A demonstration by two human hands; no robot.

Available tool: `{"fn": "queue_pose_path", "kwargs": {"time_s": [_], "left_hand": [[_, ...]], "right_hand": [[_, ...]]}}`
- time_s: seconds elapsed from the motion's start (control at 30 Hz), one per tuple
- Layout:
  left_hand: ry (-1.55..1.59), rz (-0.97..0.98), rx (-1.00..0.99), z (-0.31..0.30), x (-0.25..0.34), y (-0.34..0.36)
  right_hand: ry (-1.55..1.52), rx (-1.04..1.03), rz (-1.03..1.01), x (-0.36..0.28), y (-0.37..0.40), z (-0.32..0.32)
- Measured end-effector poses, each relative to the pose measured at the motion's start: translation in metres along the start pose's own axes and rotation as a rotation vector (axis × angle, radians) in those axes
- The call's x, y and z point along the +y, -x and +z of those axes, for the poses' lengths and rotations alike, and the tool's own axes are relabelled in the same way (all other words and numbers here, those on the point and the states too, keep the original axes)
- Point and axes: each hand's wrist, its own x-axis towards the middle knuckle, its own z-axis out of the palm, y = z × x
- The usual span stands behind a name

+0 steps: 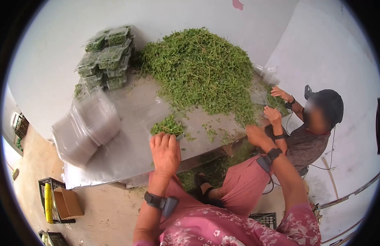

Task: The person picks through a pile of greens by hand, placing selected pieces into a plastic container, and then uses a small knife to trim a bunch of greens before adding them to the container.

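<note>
Left hand [165,152] rests on table [128,158] against white wall [50,53].

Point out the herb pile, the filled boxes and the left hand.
herb pile [202,65]: head view, middle of heap.
filled boxes [110,55]: head view, a top lid.
left hand [165,151]: head view, back of hand.

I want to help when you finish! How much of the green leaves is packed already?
Done: one stack of filled clear boxes. In hand: the left hand rests beside a small bunch of greens; the right hand is at the edge of the big heap. Left: that heap is much bigger than the packed stack, and empty boxes wait.
</note>
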Motion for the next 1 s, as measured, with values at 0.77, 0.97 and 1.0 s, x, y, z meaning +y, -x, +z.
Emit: {"fn": "queue_pose_path", "kwargs": {"time_s": [0.77,0.97,1.0], "left_hand": [[-0.009,0.038,0.002,-0.001,0.001,-0.001],[-0.026,0.042,0.024,0.003,0.001,0.001],[-0.032,0.038,0.032,0.003,0.001,0.001]], "right_hand": [[-0.131,0.29,-0.222,-0.07,-0.014,0.009],[0.021,-0.097,-0.174,-0.028,-0.002,-0.027],[-0.047,-0.002,-0.197,-0.03,-0.007,-0.031]]}}
